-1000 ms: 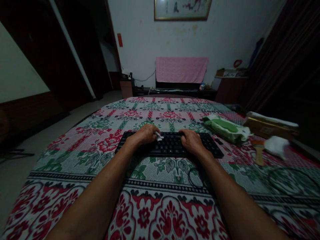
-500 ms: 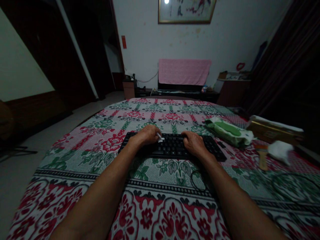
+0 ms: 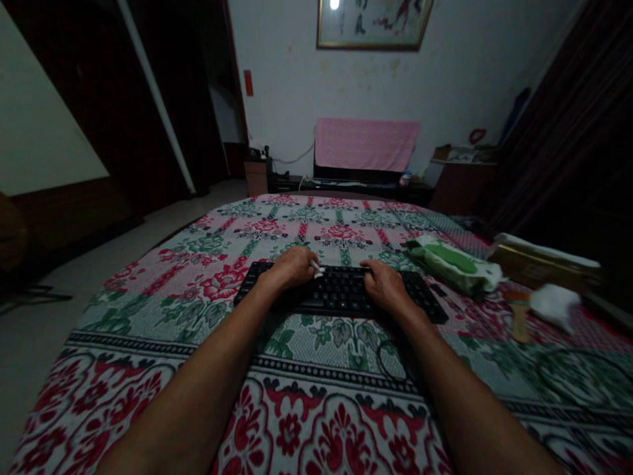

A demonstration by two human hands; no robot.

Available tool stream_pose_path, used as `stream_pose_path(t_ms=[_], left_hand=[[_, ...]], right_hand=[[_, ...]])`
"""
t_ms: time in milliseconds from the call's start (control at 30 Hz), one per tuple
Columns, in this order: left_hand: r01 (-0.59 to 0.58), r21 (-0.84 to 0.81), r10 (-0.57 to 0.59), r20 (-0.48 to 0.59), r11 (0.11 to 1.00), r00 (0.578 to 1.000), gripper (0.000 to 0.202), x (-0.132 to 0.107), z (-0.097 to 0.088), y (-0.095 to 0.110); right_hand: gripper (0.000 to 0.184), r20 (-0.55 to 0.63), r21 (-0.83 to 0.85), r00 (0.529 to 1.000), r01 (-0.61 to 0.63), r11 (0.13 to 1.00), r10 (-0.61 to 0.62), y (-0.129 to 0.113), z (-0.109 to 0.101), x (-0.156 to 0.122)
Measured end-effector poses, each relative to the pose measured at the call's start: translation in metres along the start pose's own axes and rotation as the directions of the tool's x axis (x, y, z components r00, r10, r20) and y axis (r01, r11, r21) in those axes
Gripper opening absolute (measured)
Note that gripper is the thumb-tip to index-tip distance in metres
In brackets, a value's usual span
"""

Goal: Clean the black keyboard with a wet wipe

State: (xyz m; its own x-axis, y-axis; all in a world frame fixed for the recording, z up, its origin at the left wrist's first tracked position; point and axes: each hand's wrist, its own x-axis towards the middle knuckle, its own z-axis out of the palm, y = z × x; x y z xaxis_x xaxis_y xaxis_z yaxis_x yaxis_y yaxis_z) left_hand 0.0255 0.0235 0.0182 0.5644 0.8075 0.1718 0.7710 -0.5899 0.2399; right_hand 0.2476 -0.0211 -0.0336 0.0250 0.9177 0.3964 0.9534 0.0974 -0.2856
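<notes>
Keyboard (image 3: 341,290), black, lies across the floral bed (image 3: 306,389) ahead of me | my left hand (image 3: 289,267) rests on its left keys, pinching a small white stick (image 3: 316,268) | my right hand (image 3: 383,285) lies loose on the middle keys, gripping nothing | green wipes pack (image 3: 452,264) just right of keyboard | brush (image 3: 519,310) farther right

Both your arms reach forward, hands low.
Left hand (image 3: 291,267) curled, fingertips pinched together; right hand (image 3: 384,285) palm down, fingers loose.
</notes>
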Motion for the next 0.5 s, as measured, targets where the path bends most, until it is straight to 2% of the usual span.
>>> stream_pose_path(t_ms=[133, 200, 267, 367, 433, 500], left_hand=[[0.08, -0.28, -0.116, -0.115, 0.957, 0.986, 0.021, 0.007, 0.008, 0.004], [0.123, -0.48, -0.205, -0.121, 0.869, 0.971, 0.02, 0.01, 0.012, 0.01], [0.126, -0.658, -0.246, -0.093, 0.743, 0.965, 0.019, 0.011, 0.014, 0.016], [0.085, -0.804, -0.21, -0.05, 0.588, 0.977, 0.02, 0.009, 0.014, 0.025], [0.057, -0.825, -0.164, -0.044, 0.563, 0.985, 0.025, 0.007, 0.016, 0.029], [0.024, -0.812, -0.127, -0.062, 0.584, 0.99, 0.029, 0.006, 0.018, 0.031]], right_hand=[[0.027, -0.116, 0.118, 0.989, 0.101, 0.988, -0.087, -0.012, -0.004, 0.002], [0.022, -0.12, 0.219, 0.985, 0.149, 0.964, -0.125, -0.021, -0.008, 0.003], [0.024, -0.1, 0.37, 0.987, 0.154, 0.916, -0.125, -0.031, -0.013, 0.004], [0.029, -0.061, 0.639, 0.995, 0.098, 0.763, -0.077, -0.045, -0.019, 0.004], [0.031, -0.042, 0.755, 0.999, 0.038, 0.654, -0.009, -0.052, -0.02, 0.003], [0.033, -0.011, 0.822, 0.998, -0.026, 0.569, 0.061, -0.056, -0.019, 0.002]])
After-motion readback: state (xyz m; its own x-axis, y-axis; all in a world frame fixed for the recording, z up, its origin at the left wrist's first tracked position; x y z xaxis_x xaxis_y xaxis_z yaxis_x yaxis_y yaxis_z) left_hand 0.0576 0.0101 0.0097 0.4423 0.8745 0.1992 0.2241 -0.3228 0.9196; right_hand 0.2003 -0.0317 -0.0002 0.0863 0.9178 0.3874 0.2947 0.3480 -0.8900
